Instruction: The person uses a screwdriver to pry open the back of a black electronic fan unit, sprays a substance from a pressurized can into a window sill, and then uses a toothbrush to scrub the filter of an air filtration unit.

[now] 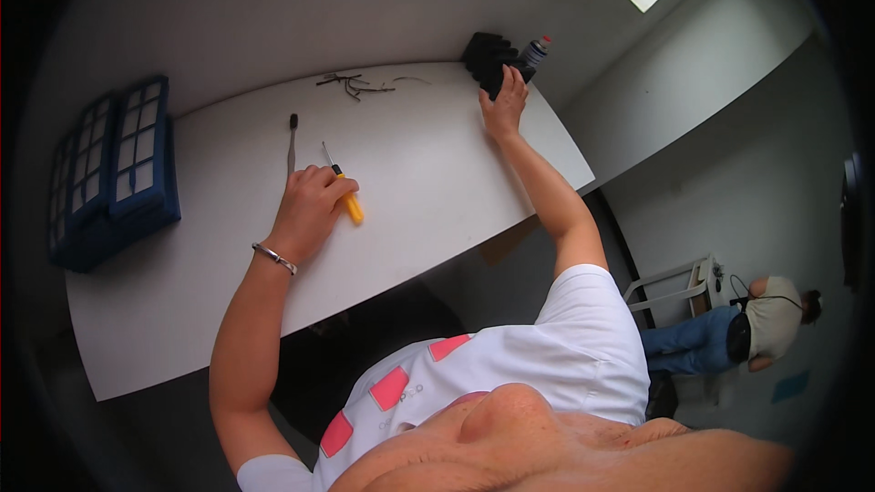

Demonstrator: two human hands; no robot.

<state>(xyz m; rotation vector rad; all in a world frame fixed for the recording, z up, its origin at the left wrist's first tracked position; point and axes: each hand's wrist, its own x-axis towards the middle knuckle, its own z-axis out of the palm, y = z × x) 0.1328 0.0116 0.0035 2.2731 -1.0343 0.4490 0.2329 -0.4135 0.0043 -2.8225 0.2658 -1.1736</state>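
My left hand [312,207] rests on the white table with its fingers curled over a yellow-handled screwdriver [352,208]. The thin metal shaft points away from me, past a black collar. Just left of it lies a toothbrush-like brush [292,132] with dark bristles, its lower end running up to my left hand. My right arm stretches to the far right corner, where my right hand [504,107] has its thumb and fingers on either side of a black piece [493,79]. That piece belongs to a dark, ridged stack [486,47]; its exact kind cannot be made out.
Behind the black stack stands a small can [536,52] with a red top. Thin dark strips [351,85] lie near the table's [428,169] back edge. Blue-framed filter panels [137,155] stand at the left end. Another person [770,319] is off to the right.
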